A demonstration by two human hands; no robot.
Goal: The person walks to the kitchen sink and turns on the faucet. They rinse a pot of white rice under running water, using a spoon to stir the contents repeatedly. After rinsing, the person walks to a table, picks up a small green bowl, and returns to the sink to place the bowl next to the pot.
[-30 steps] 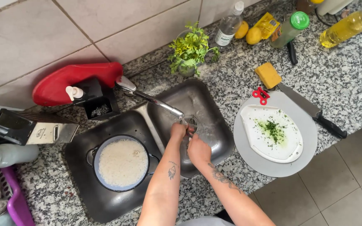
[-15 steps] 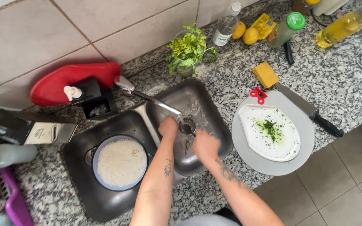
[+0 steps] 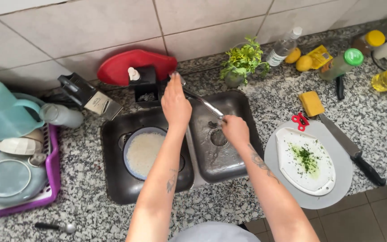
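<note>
The left hand (image 3: pixel 175 105) is now lying at the base of the faucet (image 3: pixel 202 102), in the upper middle of the frame, where half a second earlier it was down beside the drain of the right sink basin (image 3: pixel 242 157). Its fingers are extending flat toward the handle end; whether they are closing on the handle cannot be told, since the hand is covering it. The right hand (image 3: pixel 235 130) is staying under the spout tip, just right of centre, loosely cupped with the fingers curled; nothing solid is showing in it, and it has shifted slightly upward from its earlier place over the drain. Judged from this change, the rinsing of the hands is ending or the water flow is being adjusted, as the left hand has left the stream for the control. The left sink basin (image 3: pixel 113 179) is holding a round pot (image 3: pixel 145 152) with white contents, unmoved since the earlier views. At the right of the frame, a white cutting board (image 3: pixel 305 159) with chopped green herbs is resting on a grey round tray (image 3: pixel 341 188), with a large knife (image 3: pixel 352 150) just beside it and a yellow sponge (image 3: pixel 312 103) above. A purple dish rack (image 3: pixel 52 179) is standing at the lower left.
</note>
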